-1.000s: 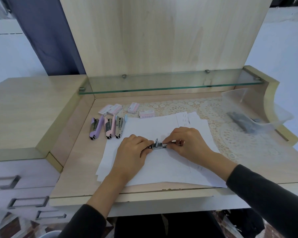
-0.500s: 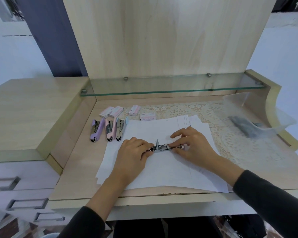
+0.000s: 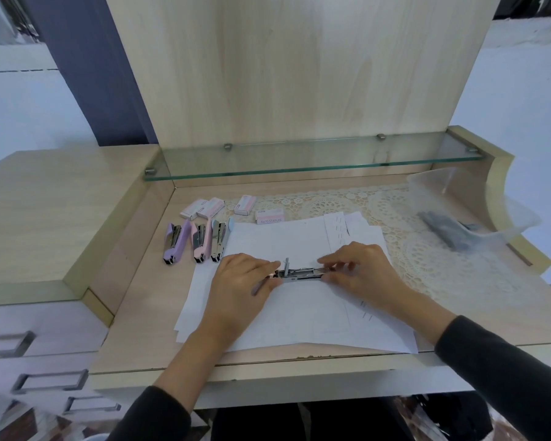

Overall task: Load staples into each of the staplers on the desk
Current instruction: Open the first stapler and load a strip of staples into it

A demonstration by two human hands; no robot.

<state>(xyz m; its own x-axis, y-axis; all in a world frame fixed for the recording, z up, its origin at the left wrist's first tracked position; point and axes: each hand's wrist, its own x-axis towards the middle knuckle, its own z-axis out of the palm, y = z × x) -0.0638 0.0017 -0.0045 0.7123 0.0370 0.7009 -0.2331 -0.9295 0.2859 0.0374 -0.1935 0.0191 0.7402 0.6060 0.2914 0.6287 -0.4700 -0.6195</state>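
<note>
At the far left, a drawer unit (image 3: 54, 326) with metal handles stands against the table (image 3: 134, 313). On the table's left part three staplers lie side by side, nearly touching, their lengths pointing away from the person: a purple stapler (image 3: 174, 241), a pink stapler (image 3: 201, 242), and a pale blue stapler (image 3: 219, 238) right at the edge of the paper. Just behind them four small pink staple boxes (image 3: 269, 215) sit in a loose row. The two leftmost touch each other, and the rightmost, printed "STAPLES", lies at the rim of a lace mat (image 3: 427, 249).

A stack of white paper sheets (image 3: 299, 316) covers the middle of the table and reaches close to its front edge. On the paper the left hand (image 3: 239, 288) rests palm down, its fingers curled round the left end of the open stapler (image 3: 299, 273). This silver metal piece lies crosswise, with a small part standing up near its left end. The right hand (image 3: 363, 272) pinches the right end between thumb and fingertips. Both hands thus grip the same stapler, one at each end. Dark sleeves cover both forearms.

Farther right the lace mat spreads out from under the paper. At the back right a clear plastic container (image 3: 506, 218) holds a dark grey object (image 3: 442, 230), too blurred to identify. A glass shelf (image 3: 299, 160) spans the rear of the table.
</note>
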